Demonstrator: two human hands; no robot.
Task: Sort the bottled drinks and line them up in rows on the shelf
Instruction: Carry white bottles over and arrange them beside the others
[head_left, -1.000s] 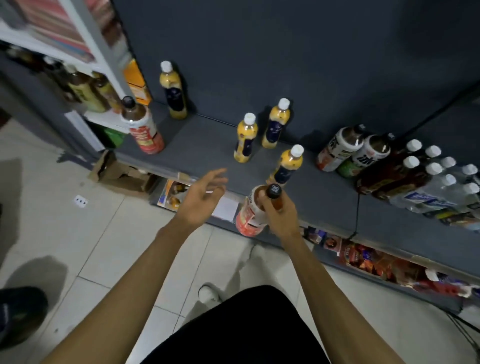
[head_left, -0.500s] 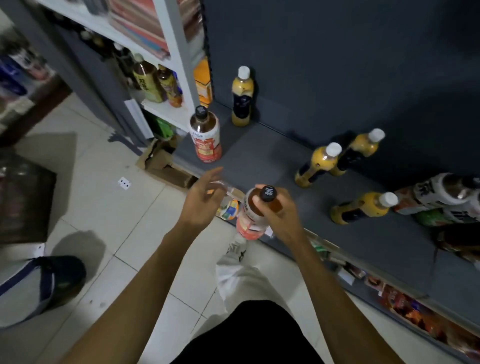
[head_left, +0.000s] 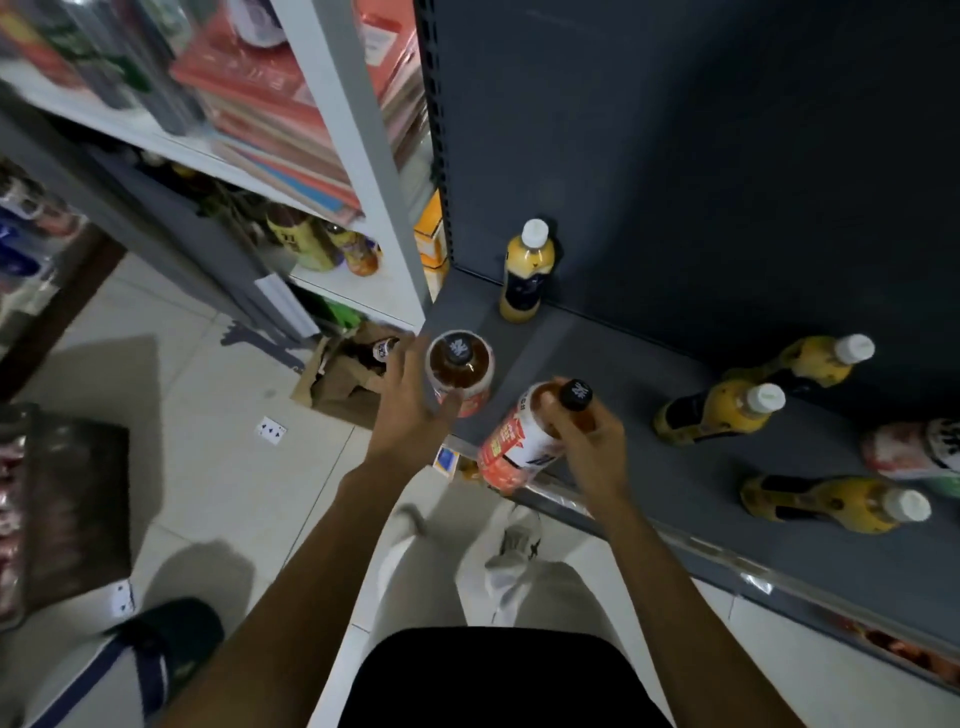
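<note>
My right hand (head_left: 589, 441) grips the neck of a brown tea bottle (head_left: 519, 441) with a red-and-white label and black cap, tilted over the front edge of the dark grey shelf (head_left: 613, 358). A second tea bottle (head_left: 460, 371) of the same kind stands upright at the shelf's left front corner. My left hand (head_left: 410, 410) reaches around its side, fingers spread and touching the label. One yellow bottle (head_left: 524, 273) with a white cap stands at the back left. Three more yellow bottles (head_left: 722, 413) stand to the right.
A white shelving unit (head_left: 358, 171) with books and drinks stands left of the grey shelf. An open cardboard box (head_left: 348, 374) lies on the tiled floor below it. More bottles (head_left: 914, 449) show at the right edge. My feet are near the shelf base.
The view has swung left along the shelf. My right hand has carried the tea bottle left toward the standing one. My left hand has moved forward and now touches the standing bottle.
</note>
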